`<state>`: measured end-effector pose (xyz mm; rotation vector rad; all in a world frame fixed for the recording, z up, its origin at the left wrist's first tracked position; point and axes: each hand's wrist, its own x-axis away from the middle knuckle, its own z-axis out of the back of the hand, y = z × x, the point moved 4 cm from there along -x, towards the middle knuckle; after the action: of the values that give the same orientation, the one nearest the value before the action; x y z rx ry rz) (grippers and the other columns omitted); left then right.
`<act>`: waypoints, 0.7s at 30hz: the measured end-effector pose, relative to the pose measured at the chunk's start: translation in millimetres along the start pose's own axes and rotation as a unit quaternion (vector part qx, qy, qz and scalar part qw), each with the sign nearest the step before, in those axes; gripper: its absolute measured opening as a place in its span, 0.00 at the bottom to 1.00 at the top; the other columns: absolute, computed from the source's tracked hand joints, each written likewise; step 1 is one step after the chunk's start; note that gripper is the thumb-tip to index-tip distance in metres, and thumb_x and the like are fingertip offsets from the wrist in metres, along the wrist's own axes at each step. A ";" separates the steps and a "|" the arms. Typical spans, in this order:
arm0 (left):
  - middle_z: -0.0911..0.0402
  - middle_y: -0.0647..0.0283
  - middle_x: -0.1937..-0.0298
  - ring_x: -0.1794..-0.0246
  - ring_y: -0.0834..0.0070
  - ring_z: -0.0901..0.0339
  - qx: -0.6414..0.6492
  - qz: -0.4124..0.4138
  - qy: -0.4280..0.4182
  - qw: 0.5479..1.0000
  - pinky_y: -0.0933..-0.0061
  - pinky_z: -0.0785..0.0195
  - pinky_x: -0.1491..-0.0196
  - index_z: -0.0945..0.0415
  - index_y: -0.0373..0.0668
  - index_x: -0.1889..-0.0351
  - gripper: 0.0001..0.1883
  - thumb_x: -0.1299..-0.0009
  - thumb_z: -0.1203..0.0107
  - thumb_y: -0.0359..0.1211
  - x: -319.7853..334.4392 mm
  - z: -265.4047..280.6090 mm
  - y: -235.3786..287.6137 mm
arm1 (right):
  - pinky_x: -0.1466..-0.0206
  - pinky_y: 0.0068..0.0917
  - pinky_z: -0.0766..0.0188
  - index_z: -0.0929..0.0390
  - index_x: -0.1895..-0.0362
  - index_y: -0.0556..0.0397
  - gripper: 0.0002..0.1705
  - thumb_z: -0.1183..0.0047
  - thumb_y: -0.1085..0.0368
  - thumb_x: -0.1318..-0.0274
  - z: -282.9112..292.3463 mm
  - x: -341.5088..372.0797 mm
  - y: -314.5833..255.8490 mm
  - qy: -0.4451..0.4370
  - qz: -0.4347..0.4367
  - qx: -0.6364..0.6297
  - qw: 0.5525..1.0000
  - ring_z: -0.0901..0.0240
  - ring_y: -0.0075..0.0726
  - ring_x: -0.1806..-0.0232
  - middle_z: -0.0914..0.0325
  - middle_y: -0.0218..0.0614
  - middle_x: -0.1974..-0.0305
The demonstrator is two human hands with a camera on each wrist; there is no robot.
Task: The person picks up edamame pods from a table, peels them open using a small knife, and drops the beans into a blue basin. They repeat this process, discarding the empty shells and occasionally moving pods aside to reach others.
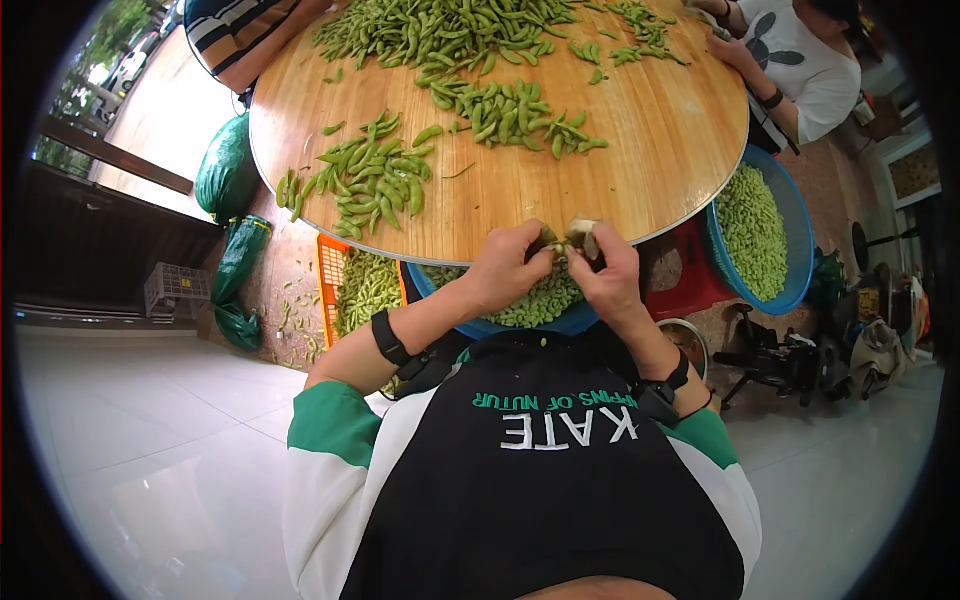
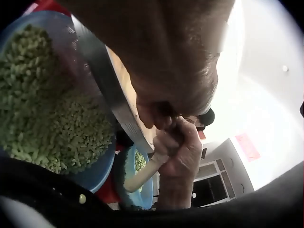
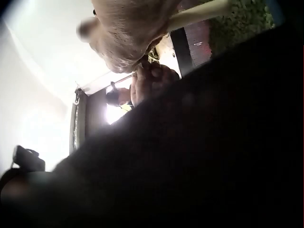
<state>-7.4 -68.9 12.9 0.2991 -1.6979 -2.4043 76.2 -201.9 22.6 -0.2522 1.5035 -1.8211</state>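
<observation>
Over the table's near edge, my left hand point(image 1: 510, 268) and right hand point(image 1: 608, 275) meet fingertip to fingertip. Between them they pinch a small green bean pod point(image 1: 559, 249), mostly hidden by the fingers. A pale, smooth, rod-like shape point(image 2: 145, 175) sticks out from the right hand in the left wrist view; I cannot tell what it is. Directly below the hands is a blue basin point(image 1: 470, 325) heaped with shelled green beans point(image 1: 535, 305). On the wooden round table point(image 1: 640, 180), a loose pile of unshelled pods point(image 1: 375, 180) lies to the left.
More pods point(image 1: 450, 30) are heaped toward the table's far side, where two people sit. An orange crate point(image 1: 330, 275) of pods stands at lower left. At right, a second blue basin point(image 1: 808, 240) of beans sits beside a red stool point(image 1: 685, 285). Green sacks point(image 1: 228, 170) lie at left.
</observation>
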 end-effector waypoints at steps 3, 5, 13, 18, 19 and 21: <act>0.26 0.49 0.79 0.79 0.55 0.27 -0.031 0.026 -0.008 0.999 0.62 0.36 0.74 0.31 0.33 0.70 0.09 0.36 0.48 0.31 0.9 1.2 1.2 | 0.67 0.30 0.30 0.26 0.59 0.59 0.17 0.44 0.77 0.59 -1.2 0.7 -16.0 0.036 0.189 0.108 0.975 0.28 0.50 0.72 0.28 0.44 0.68; 0.26 0.48 0.79 0.79 0.54 0.27 -0.028 0.043 -0.012 0.999 0.60 0.35 0.74 0.31 0.33 0.70 0.09 0.36 0.47 0.31 1.2 2.6 0.9 | 0.69 0.29 0.31 0.26 0.59 0.59 0.16 0.43 0.77 0.58 -3.7 4.0 -10.3 0.012 0.180 0.098 0.979 0.28 0.46 0.73 0.28 0.43 0.70; 0.26 0.52 0.68 0.64 0.55 0.26 -0.437 -0.113 0.016 0.892 0.56 0.32 0.61 0.28 0.39 0.65 0.08 0.44 0.49 0.24 14.9 61.7 13.7 | 0.76 0.20 0.40 0.27 0.61 0.59 0.08 0.47 0.71 0.45 6.8 8.0 19.0 -0.127 -0.086 -0.123 0.980 0.36 0.19 0.78 0.29 0.29 0.75; 0.27 0.51 0.64 0.54 0.57 0.30 -0.556 -0.195 0.108 0.801 0.58 0.33 0.56 0.26 0.39 0.60 0.15 0.47 0.50 0.20 -28.4 99.9 15.5 | 0.79 0.15 0.41 0.31 0.50 0.58 0.13 0.55 0.67 0.37 8.9 4.4 27.3 -0.063 -0.191 -0.279 0.939 0.38 0.17 0.79 0.26 0.31 0.69; 0.27 0.51 0.64 0.56 0.56 0.29 -0.478 -0.191 0.098 0.852 0.57 0.33 0.56 0.26 0.39 0.60 0.14 0.46 0.49 0.22 -42.6 89.5 12.9 | 0.79 0.15 0.41 0.31 0.50 0.58 0.13 0.55 0.67 0.37 7.6 2.6 28.4 -0.061 -0.189 -0.279 0.939 0.38 0.17 0.79 0.26 0.31 0.69; 0.26 0.51 0.64 0.58 0.55 0.27 -0.370 -0.147 0.078 0.914 0.56 0.33 0.56 0.25 0.37 0.63 0.10 0.42 0.47 0.26 -68.6 62.5 9.7 | 0.81 0.16 0.41 0.32 0.48 0.60 0.14 0.58 0.66 0.35 1.8 -0.2 32.1 -0.053 -0.209 -0.313 0.925 0.37 0.19 0.78 0.26 0.35 0.67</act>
<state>42.2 2.7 46.4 0.6274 -0.6142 -2.9197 90.8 -204.1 -6.0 -1.0323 2.0298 -1.5310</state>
